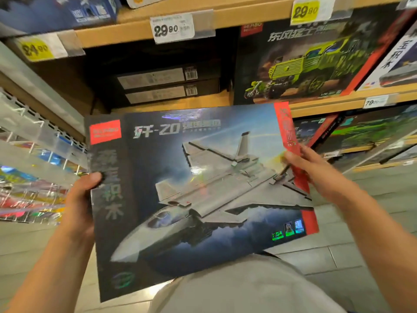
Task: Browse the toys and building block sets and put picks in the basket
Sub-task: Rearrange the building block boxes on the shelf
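STAGE: browsing, pick under inspection | BOX: fighter-jet block set (198, 188) being held face-up in front of the shelf (203, 12), off it | HANDS: left hand (82, 195) gripping its left edge, right hand (304, 168) pinching its right edge | LEFT: basket not showing; placing the set in it is judged pending.

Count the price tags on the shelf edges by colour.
Yellow tags: 2, one at far left, one at upper right.
White tags: 2, one at top centre, one on the lower shelf at right.
Total: 4
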